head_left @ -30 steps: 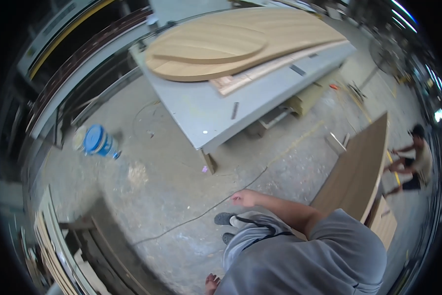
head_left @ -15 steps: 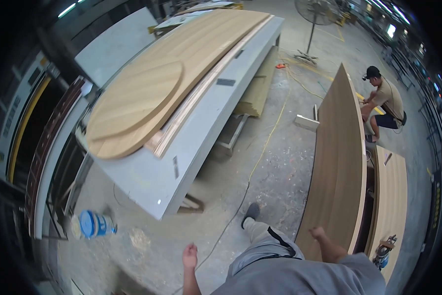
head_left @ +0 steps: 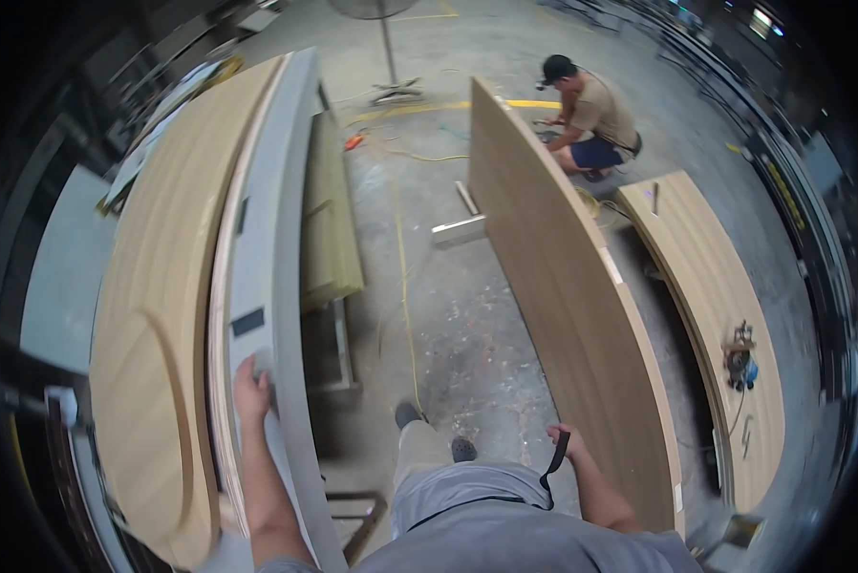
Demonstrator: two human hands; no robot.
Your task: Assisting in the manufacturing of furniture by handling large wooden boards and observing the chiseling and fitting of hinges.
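Grey concrete floor (head_left: 467, 315), speckled with pale spots, fills the middle of the frame, with a yellow cord (head_left: 402, 277) running down it toward the person's feet. At the left of the frame stands a long grey table (head_left: 271, 286), and on it lie large wooden panels (head_left: 152, 315), the top one with a rounded end toward the lower left. The left hand (head_left: 252, 387) lies at lower left on the table's near edge, fingers spread flat and holding nothing, just beside the edge of the panels. At lower centre-right the right hand (head_left: 568, 444) is closed around a black strap (head_left: 553, 458) that hangs down from it; whether the strap is fixed to anything cannot be told. That hand is just beside, perhaps touching, the near face of a tall board (head_left: 563, 286) that stands on edge and runs from the upper centre to the lower right of the frame. Beyond the board, at the right, a curved board (head_left: 706, 306) lies flat, with a small power tool (head_left: 740, 358) resting on it. In the upper right a second person (head_left: 591, 119) crouches on the floor past the far end of the tall board. A fan stand (head_left: 391, 57) rises at the top centre.
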